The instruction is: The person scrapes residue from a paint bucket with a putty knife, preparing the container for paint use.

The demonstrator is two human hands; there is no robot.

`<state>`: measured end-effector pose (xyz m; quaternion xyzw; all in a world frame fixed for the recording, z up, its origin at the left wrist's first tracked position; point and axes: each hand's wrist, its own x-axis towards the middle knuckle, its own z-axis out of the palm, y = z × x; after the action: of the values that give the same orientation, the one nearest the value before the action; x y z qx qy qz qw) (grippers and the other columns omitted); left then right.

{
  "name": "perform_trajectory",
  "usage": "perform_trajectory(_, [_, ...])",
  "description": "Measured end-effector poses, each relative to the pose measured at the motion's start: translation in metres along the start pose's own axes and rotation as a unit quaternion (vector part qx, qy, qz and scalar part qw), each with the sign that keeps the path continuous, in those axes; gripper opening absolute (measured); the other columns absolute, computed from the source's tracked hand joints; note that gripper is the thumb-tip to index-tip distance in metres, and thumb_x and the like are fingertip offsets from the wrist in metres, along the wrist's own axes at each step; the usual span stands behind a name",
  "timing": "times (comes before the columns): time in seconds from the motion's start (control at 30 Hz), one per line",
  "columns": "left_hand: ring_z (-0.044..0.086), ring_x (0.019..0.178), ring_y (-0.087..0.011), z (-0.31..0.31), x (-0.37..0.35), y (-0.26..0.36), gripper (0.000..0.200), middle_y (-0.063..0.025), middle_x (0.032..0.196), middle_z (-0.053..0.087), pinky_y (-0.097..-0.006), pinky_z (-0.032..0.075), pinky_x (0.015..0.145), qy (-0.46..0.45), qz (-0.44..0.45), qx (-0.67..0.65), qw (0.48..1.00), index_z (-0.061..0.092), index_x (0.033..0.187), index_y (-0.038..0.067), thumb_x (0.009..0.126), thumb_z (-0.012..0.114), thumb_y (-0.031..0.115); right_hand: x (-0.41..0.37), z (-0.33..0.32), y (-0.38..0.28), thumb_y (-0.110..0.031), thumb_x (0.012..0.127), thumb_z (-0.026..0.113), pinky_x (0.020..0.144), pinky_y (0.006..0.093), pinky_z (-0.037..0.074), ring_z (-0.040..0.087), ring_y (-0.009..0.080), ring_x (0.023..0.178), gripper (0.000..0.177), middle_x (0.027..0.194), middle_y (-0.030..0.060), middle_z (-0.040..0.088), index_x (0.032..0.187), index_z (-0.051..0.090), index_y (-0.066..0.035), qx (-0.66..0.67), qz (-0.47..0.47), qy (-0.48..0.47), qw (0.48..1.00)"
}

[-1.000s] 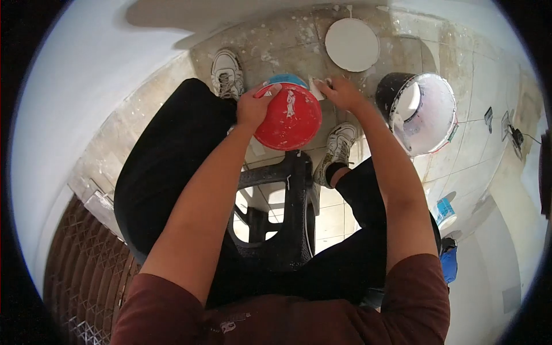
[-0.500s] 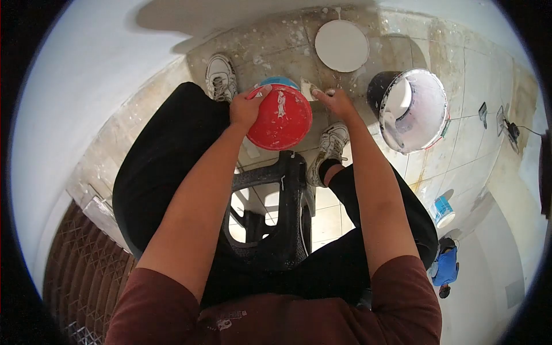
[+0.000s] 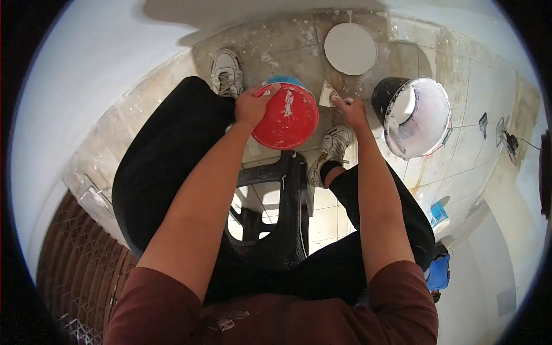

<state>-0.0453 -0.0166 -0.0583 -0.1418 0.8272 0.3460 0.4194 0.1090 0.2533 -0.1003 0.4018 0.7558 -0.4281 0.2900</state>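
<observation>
A round red lid (image 3: 286, 123) smeared with white sits tilted in front of me, and a blue bucket (image 3: 283, 79) shows behind its far edge. My left hand (image 3: 252, 108) grips the lid's left rim, thumb over the top. To the right of the lid, my right hand (image 3: 352, 110) is closed round a putty knife (image 3: 326, 94). Its pale, coated blade points up and left, apart from the lid. The knife's handle is mostly hidden in my fingers.
A black bucket (image 3: 388, 95), white inside, lies to the right. A round whitish disc (image 3: 351, 49) is beyond my hands. The black stool (image 3: 293, 218) stands between my legs. Farther right are a small blue-and-white tub (image 3: 439, 215), a scraper (image 3: 483, 125) and a person in blue (image 3: 439, 272).
My right hand has moved the putty knife rightward, away from the lid's edge. My left hand keeps its hold on the lid. The whole view has shifted slightly.
</observation>
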Motion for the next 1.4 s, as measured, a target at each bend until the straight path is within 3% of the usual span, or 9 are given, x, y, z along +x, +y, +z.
perform_trajectory(0.27, [0.069, 0.090, -0.0271, 0.001, -0.001, -0.005, 0.070, -0.0179, 0.099, 0.071, -0.0353, 0.051, 0.084, -0.001, 0.002, -0.040, 0.999, 0.069, 0.115, 0.010, 0.072, 0.073, 0.064, 0.033, 0.022, 0.026, -0.068, 0.070, 0.067, 0.088, 0.0430, 0.046, 0.067, 0.0305, 0.090, 0.075, 0.093, 0.0221, 0.070, 0.097, 0.072, 0.003, -0.037, -0.024, -0.006, 0.999])
perform_trajectory(0.37, [0.069, 0.088, -0.0270, 0.002, 0.002, -0.008, 0.069, -0.0175, 0.097, 0.071, -0.0350, 0.051, 0.083, 0.005, 0.014, -0.016, 1.000, 0.069, 0.116, 0.010, 0.072, 0.073, 0.063, 0.012, 0.012, -0.002, -0.052, 0.079, 0.070, 0.062, 0.0365, 0.045, 0.050, 0.0143, 0.066, 0.057, 0.066, 0.0063, 0.058, 0.077, 0.067, 0.004, 0.064, -0.084, -0.024, 0.994])
perform_trajectory(0.47, [0.069, 0.090, -0.0274, 0.001, 0.003, -0.007, 0.068, -0.0172, 0.098, 0.071, -0.0354, 0.051, 0.083, -0.005, -0.001, -0.008, 1.000, 0.069, 0.116, 0.010, 0.072, 0.073, 0.063, 0.016, 0.002, -0.007, -0.068, 0.071, 0.066, 0.094, 0.0428, 0.045, 0.065, 0.0344, 0.101, 0.084, 0.103, 0.0265, 0.067, 0.106, 0.067, 0.008, -0.024, -0.040, -0.062, 0.997])
perform_trajectory(0.77, [0.066, 0.070, -0.0156, 0.009, 0.010, -0.020, 0.057, -0.0093, 0.083, 0.071, -0.0294, 0.051, 0.068, 0.035, 0.068, -0.009, 0.997, 0.071, 0.108, 0.003, 0.081, 0.073, 0.052, 0.048, 0.035, 0.023, -0.068, 0.077, 0.062, 0.085, 0.0414, 0.047, 0.063, 0.0285, 0.092, 0.078, 0.092, 0.0230, 0.067, 0.096, 0.069, 0.007, 0.048, -0.052, -0.183, 0.981])
perform_trajectory(0.87, [0.069, 0.091, -0.0273, 0.002, 0.002, -0.009, 0.067, -0.0179, 0.098, 0.071, -0.0354, 0.050, 0.084, 0.011, 0.014, -0.006, 1.000, 0.070, 0.113, 0.010, 0.072, 0.073, 0.063, 0.046, 0.025, 0.004, -0.068, 0.078, 0.060, 0.083, 0.0419, 0.048, 0.064, 0.0302, 0.091, 0.077, 0.088, 0.0236, 0.067, 0.093, 0.069, 0.007, 0.017, -0.120, -0.147, 0.982])
perform_trajectory(0.97, [0.069, 0.089, -0.0255, -0.002, -0.003, -0.001, 0.066, -0.0173, 0.097, 0.071, -0.0345, 0.051, 0.083, -0.015, 0.005, -0.021, 1.000, 0.070, 0.113, 0.010, 0.073, 0.073, 0.062, 0.029, -0.003, -0.035, -0.066, 0.082, 0.056, 0.082, 0.0424, 0.048, 0.065, 0.0347, 0.090, 0.075, 0.085, 0.0248, 0.068, 0.091, 0.069, 0.007, -0.105, -0.102, -0.155, 0.977])
perform_trajectory(1.07, [0.066, 0.069, -0.0168, 0.007, 0.006, -0.015, 0.055, -0.0102, 0.083, 0.071, -0.0298, 0.052, 0.066, 0.017, 0.062, -0.039, 0.997, 0.071, 0.104, 0.003, 0.081, 0.073, 0.052, 0.025, 0.013, -0.039, -0.058, 0.089, 0.049, 0.087, 0.0465, 0.045, 0.064, 0.0421, 0.092, 0.068, 0.088, 0.0285, 0.067, 0.092, 0.070, 0.007, 0.020, -0.065, 0.010, 0.998])
perform_trajectory(1.17, [0.066, 0.069, -0.0171, 0.004, 0.001, -0.010, 0.054, -0.0104, 0.083, 0.071, -0.0297, 0.052, 0.066, 0.021, 0.051, -0.015, 0.998, 0.071, 0.106, 0.004, 0.081, 0.072, 0.052, 0.038, 0.035, -0.034, -0.045, 0.093, 0.043, 0.093, 0.0507, 0.041, 0.061, 0.0481, 0.092, 0.058, 0.091, 0.0318, 0.065, 0.090, 0.069, 0.007, -0.139, -0.110, 0.089, 0.980])
perform_trajectory(1.4, [0.068, 0.078, -0.0197, 0.004, 0.002, -0.009, 0.058, -0.0126, 0.089, 0.071, -0.0318, 0.052, 0.073, 0.014, 0.058, -0.021, 0.998, 0.071, 0.110, 0.006, 0.078, 0.073, 0.055, 0.033, 0.053, -0.006, -0.034, 0.092, 0.045, 0.091, 0.0602, 0.037, 0.058, 0.0521, 0.089, 0.045, 0.089, 0.0312, 0.064, 0.086, 0.068, 0.004, -0.146, -0.147, 0.127, 0.970])
